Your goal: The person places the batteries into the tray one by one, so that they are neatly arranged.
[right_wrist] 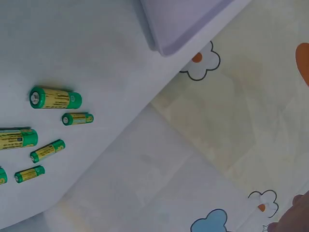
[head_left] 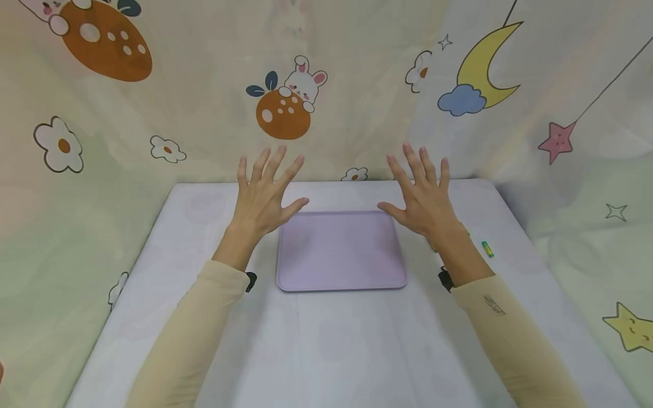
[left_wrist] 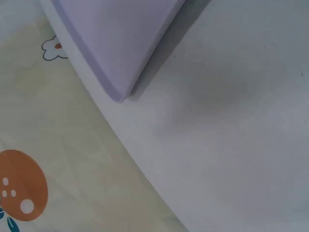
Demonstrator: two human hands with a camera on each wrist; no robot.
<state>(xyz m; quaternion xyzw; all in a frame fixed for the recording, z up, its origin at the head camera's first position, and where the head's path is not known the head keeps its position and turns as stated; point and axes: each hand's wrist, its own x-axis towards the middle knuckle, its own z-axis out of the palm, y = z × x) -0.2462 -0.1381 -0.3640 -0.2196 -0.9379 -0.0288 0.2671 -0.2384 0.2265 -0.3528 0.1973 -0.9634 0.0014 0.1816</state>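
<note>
My left hand (head_left: pixel 262 195) is held up over the far left corner of a lilac tray (head_left: pixel 342 252), fingers spread, holding nothing. Opposite it, my right hand (head_left: pixel 423 198) hovers by the tray's far right corner, also with spread fingers and nothing in it. Several green-and-yellow batteries lie on the table to the right of the tray. The right wrist view shows a thicker battery (right_wrist: pixel 56 98) and smaller ones, among them a thin battery (right_wrist: pixel 47 151). From the head, one battery (head_left: pixel 487 249) shows plainly; my right arm partly hides others.
The white table (head_left: pixel 331 351) carries the tray near its far edge. A printed curtain (head_left: pixel 204 85) with rabbits, flowers and a moon hangs behind the table and along both sides. Dark straps (head_left: pixel 446 279) sit at both wrists.
</note>
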